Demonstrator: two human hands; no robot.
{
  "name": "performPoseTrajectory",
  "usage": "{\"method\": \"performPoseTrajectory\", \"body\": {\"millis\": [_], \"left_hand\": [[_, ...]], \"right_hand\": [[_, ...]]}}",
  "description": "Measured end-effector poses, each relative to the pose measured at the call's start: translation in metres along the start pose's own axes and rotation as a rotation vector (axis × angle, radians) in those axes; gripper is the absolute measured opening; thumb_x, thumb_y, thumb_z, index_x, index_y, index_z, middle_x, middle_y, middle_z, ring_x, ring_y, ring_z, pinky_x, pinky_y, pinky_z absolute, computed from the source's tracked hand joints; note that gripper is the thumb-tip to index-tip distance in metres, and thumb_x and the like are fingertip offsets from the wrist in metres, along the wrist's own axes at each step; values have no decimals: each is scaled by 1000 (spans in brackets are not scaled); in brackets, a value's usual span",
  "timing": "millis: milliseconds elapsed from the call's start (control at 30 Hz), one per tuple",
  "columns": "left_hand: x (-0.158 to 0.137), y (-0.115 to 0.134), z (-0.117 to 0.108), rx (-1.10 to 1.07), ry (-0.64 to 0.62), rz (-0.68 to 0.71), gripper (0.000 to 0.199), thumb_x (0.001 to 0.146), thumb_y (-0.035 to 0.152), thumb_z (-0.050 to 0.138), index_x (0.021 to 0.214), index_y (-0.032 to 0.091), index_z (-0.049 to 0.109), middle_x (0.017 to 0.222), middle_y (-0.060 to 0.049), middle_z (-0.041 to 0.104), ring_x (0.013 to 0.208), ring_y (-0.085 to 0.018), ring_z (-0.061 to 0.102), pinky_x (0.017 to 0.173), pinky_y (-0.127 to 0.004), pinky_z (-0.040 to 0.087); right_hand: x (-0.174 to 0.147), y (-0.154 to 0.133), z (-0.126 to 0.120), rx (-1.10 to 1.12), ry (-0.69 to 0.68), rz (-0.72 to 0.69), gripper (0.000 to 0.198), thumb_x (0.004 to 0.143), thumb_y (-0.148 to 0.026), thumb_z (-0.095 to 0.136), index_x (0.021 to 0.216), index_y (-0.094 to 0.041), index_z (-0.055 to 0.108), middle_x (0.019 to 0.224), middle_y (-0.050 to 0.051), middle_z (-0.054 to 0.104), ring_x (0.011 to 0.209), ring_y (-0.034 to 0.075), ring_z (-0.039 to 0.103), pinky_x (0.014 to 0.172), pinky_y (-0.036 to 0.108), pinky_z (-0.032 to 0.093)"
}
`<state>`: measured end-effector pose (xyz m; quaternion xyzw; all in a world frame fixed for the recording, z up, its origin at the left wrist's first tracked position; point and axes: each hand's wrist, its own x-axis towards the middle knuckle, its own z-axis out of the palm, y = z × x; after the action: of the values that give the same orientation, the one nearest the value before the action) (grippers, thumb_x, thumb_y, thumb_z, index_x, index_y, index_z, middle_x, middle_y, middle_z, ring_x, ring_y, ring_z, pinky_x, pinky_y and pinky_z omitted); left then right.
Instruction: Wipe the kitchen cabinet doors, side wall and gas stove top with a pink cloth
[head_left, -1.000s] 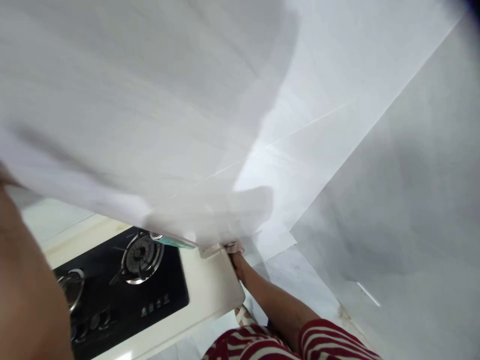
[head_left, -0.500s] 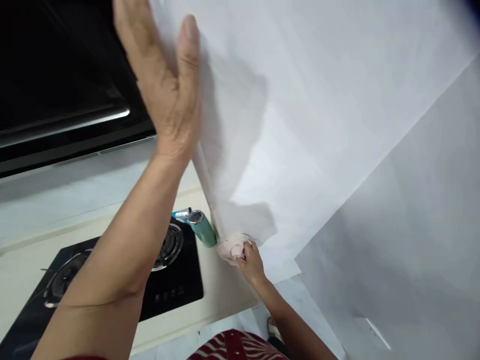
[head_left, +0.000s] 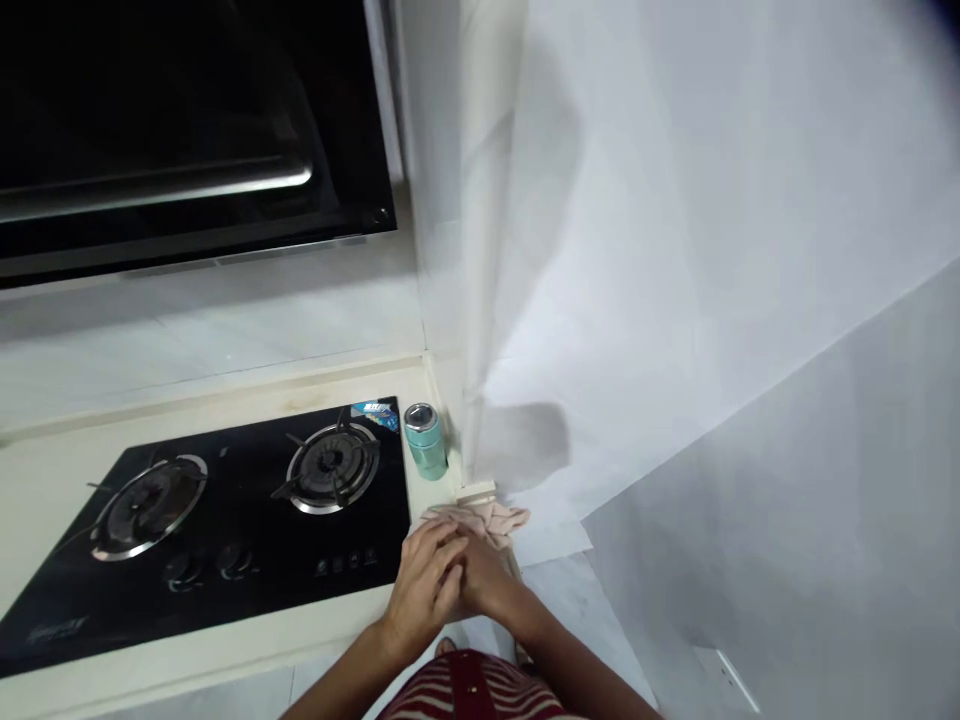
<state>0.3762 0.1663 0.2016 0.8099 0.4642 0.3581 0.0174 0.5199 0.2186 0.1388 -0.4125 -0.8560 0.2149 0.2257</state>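
Observation:
A crumpled pale pink cloth lies at the counter's right end, by the foot of the wall. My right hand is closed at its near edge, and its fingertips are partly hidden. My left hand lies against the right one, fingers stretched out and a little apart over its fingers. Beside them a white sheet covers the right wall, with a rounded vertical fold along its left edge. Just beyond the hands stands a teal flask with a silver lid.
A black gas hob with two burners is set into the cream counter on the left. Above it hangs a black range hood. A grey wall rises at the right, with a white switch plate low down.
My left hand has come down from high on the white sheet to meet my right hand. The right hand has drawn slightly nearer my body with the cloth. The view has shifted too.

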Motion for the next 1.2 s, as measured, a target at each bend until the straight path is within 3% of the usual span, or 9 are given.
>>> {"method": "performPoseTrajectory", "body": {"millis": [67,167,300,533,667,833,1000,1133,1200], "left_hand": [[-34,-11,7,43,-110,-82,36,99,22,51,133,24,61,138,-10,64,129,-23,58,101,-41,53],[-52,-19,18,115,-260,-172,44,99,32,54,142,28,57,146,-9,60,134,-27,55,103,-45,51],[-38,-31,44,235,-335,-317,61,96,48,59,152,30,46,154,-10,52,144,-32,44,113,-54,40],[0,-56,70,263,-496,-346,72,90,50,67,154,28,41,160,-13,42,149,-36,34,113,-60,37],[-5,-39,61,214,-507,-369,67,90,45,69,150,26,47,153,-16,47,138,-36,43,101,-54,44],[-58,-5,64,162,-507,-330,65,86,43,71,146,27,51,139,-16,57,124,-36,51,95,-52,46],[-94,4,63,24,-419,-316,55,82,40,77,133,25,63,117,-13,66,106,-31,59,93,-49,51],[-90,6,46,-277,-328,-478,40,86,45,71,120,24,69,114,-8,69,110,-26,62,101,-43,51],[-80,7,38,-397,-325,-579,33,92,47,63,114,25,71,106,-4,72,99,-20,66,92,-35,56]], "right_hand": [[-11,6,-7,5,-15,2,31,85,-25,63,116,-26,69,111,3,68,108,21,59,99,32,46],[-21,21,-14,-106,87,98,43,85,-29,65,128,-25,64,128,9,62,122,28,53,111,47,37],[-16,45,-5,-272,90,78,42,94,-32,59,134,-21,60,129,12,62,122,29,50,107,47,37],[6,67,5,-315,75,144,36,103,-28,43,131,-22,64,127,10,64,112,26,52,99,41,39],[-20,55,3,-250,61,213,38,104,-32,40,136,-23,60,131,9,62,119,26,50,103,44,36],[-88,35,9,-215,35,195,44,102,-37,41,142,-23,53,139,12,58,127,29,48,107,50,35],[-126,29,16,-234,-4,119,64,81,-42,65,141,-19,55,136,18,60,123,37,53,105,57,38],[-131,29,11,85,-27,220,66,74,-27,58,140,-25,52,130,13,65,119,34,61,101,54,48],[-128,30,-1,345,-16,345,61,76,-28,57,136,-27,51,127,10,67,116,31,64,99,50,53]]}}
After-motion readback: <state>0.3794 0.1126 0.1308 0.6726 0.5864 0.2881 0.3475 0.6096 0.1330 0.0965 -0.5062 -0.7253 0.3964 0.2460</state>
